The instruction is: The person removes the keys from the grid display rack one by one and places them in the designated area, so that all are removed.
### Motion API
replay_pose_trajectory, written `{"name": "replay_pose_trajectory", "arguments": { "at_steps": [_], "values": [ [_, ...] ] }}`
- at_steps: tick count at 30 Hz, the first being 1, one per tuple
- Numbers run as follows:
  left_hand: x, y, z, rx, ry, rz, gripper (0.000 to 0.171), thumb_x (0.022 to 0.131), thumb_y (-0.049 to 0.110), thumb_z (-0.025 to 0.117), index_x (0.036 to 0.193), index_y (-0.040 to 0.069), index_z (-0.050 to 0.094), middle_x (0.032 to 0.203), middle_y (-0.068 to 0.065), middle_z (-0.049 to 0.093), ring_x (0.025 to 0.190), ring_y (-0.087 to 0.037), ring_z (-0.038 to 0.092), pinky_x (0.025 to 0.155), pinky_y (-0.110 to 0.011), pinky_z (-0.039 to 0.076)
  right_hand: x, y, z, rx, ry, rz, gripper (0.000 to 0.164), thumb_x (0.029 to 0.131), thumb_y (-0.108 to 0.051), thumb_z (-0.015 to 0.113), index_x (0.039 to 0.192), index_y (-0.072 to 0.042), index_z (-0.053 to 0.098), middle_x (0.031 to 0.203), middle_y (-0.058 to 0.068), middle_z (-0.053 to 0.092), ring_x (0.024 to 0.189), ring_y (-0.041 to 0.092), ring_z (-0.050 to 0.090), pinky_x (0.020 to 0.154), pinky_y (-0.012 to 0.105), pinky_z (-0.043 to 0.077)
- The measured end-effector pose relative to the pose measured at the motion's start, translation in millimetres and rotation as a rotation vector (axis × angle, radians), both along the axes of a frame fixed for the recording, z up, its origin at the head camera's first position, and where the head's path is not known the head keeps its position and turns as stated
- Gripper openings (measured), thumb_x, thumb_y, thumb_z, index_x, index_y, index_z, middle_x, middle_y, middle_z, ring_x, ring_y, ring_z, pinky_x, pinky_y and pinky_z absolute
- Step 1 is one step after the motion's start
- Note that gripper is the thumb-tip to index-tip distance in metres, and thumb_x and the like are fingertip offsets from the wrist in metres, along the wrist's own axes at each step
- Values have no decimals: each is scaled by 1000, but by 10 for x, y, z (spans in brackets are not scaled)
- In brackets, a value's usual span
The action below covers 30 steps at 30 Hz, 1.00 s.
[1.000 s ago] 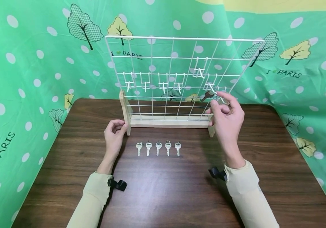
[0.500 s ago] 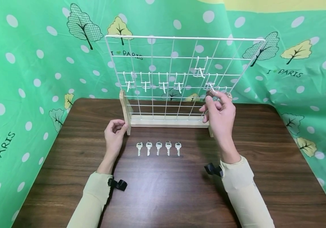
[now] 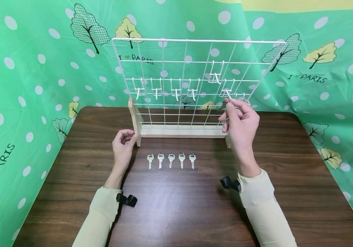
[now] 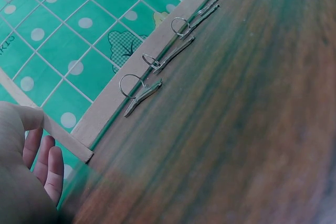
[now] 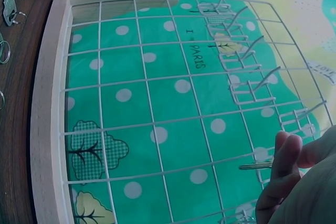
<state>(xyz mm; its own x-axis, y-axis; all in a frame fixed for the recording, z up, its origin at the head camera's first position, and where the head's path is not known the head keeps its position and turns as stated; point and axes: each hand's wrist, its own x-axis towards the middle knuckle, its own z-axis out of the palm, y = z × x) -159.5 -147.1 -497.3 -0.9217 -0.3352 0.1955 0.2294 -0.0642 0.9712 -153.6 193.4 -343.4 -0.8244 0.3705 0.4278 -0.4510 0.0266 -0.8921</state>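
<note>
My right hand pinches a key between thumb and forefinger, just below a white hook on the right side of the white wire grid rack. The fingers hide much of this key; its blade sticks out to the left. With thumb and fingers, my left hand holds the front edge of the rack's left wooden support. Several silver keys with rings lie in a row on the table before the rack, blades toward me.
Several more white hooks hang across the grid, and one sits higher up. A wooden crossbar joins the supports at the bottom. The brown wood-grain table ends at a green patterned curtain.
My right hand has shifted a little left with the key and stays close to the hook. My left hand keeps its place on the wooden support.
</note>
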Motion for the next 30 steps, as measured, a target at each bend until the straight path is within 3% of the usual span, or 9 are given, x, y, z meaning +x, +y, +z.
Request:
{"name": "replay_pose_trajectory", "arguments": {
  "at_steps": [21,27,30],
  "values": [
    [-14,0,-14,-2,13,1,23,98,-11,76,115,-19,64,97,7,70,90,-7,66,81,-17,55,27,35,45,-13,20,-91,12,105,-5,76,98,2,83,58,2,67,35,11,46,35,19,35],
    [-22,-1,-20,8,17,5,22,98,-11,76,113,-19,64,97,6,70,90,-7,66,81,-16,55,23,36,63,-40,49,-145,10,100,1,77,95,6,82,61,0,67,49,9,59,44,16,35],
    [-18,-5,-22,13,18,3,20,97,-11,76,113,-18,65,98,5,70,90,-8,66,81,-17,55,37,37,66,-52,60,-161,9,98,3,78,93,9,82,62,-1,65,53,8,53,48,16,34]
  ]
}}
